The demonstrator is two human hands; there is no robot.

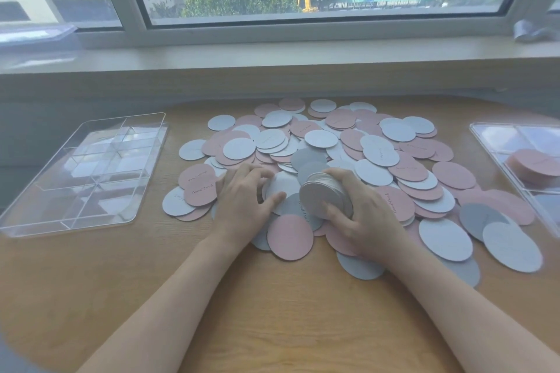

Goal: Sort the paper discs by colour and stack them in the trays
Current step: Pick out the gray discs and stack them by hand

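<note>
Pink and pale grey round paper discs (333, 148) lie heaped mid-counter (272, 312). Right hand (371, 218) closes its grip around a grey stack (325, 197); left hand (242, 203) presses loose discs, fingers curled. Clear plastic divided trays (85, 172) flank the side edges.

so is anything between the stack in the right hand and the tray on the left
Only the left hand, resting on the pile beside the grey stack the right hand grips. Past it, bare table up to the clear tray.
</note>
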